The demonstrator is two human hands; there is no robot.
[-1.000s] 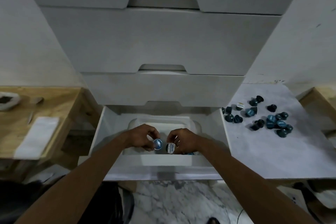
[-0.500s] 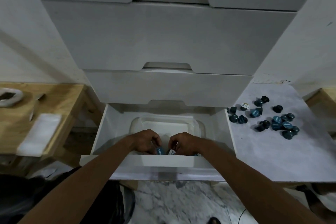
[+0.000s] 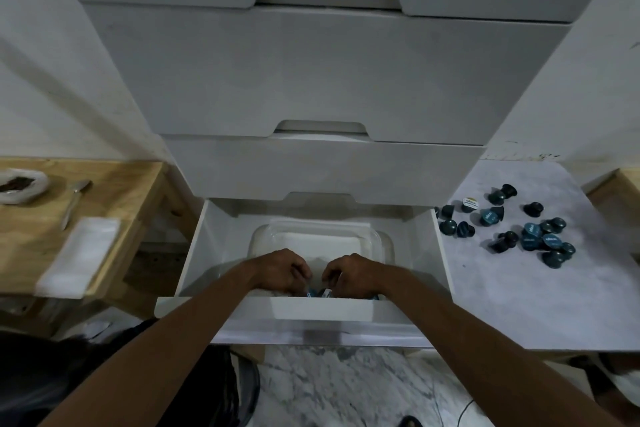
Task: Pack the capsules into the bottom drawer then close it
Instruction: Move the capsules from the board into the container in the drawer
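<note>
The white bottom drawer (image 3: 298,314) is pulled out, with a clear plastic container (image 3: 322,236) inside. Both my hands reach down into its near part. My left hand (image 3: 282,270) pinches a teal capsule (image 3: 309,293) low behind the drawer front. My right hand (image 3: 349,274) holds another capsule (image 3: 326,293) with a white label beside it. The drawer front hides most of both capsules. Several dark teal capsules (image 3: 530,236) lie scattered on the white marble surface to the right.
Above the open drawer are closed white drawers (image 3: 318,80). At the left stands a wooden table (image 3: 114,198) with a spoon (image 3: 74,199), a white bowl (image 3: 20,185) and a white folded cloth (image 3: 81,253). Marble floor (image 3: 346,388) lies below.
Both hands have sunk lower into the drawer with their capsules, which were held up in plain sight a second ago and now sit mostly behind the drawer front.
</note>
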